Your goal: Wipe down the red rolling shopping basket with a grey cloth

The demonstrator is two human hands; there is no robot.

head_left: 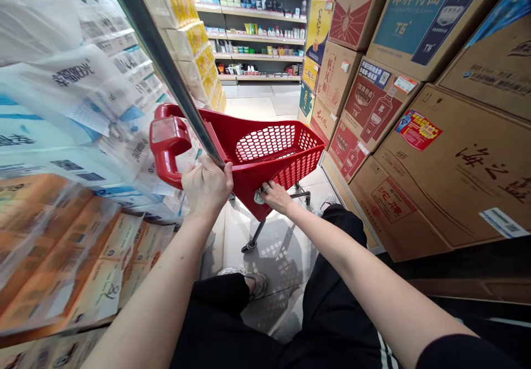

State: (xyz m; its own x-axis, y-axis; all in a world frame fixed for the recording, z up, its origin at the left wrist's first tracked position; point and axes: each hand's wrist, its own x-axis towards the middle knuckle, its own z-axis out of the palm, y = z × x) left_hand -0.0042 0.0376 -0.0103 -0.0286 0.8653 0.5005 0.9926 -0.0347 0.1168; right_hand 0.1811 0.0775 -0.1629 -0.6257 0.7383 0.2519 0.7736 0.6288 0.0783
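Note:
A red plastic shopping cart (pixel 244 183) with lattice sides stands tilted in view before me, its basket unfilled where I can see inside. My left hand (pixel 207 183) is closed around the lower end of a dark metal pole (pixel 178 81), right against the cart's near rim. To the left of that hand is the cart's thick red handle (pixel 168 136). Low on the basket's outer side, my right hand (pixel 274 196) presses a crumpled white cloth or tissue (pixel 259 196) against the red plastic. Its fingers are bent over the wad.
Packaged tissue stacks (pixel 70 109) crowd the left side, with orange packs (pixel 45 236) lower down. Cardboard cartons (pixel 456 159) are piled along the right. Shelves of small goods (pixel 261 37) stand at the back. Caster wheels (pixel 249 246) rest on the tiled floor (pixel 243 230) near my shoes.

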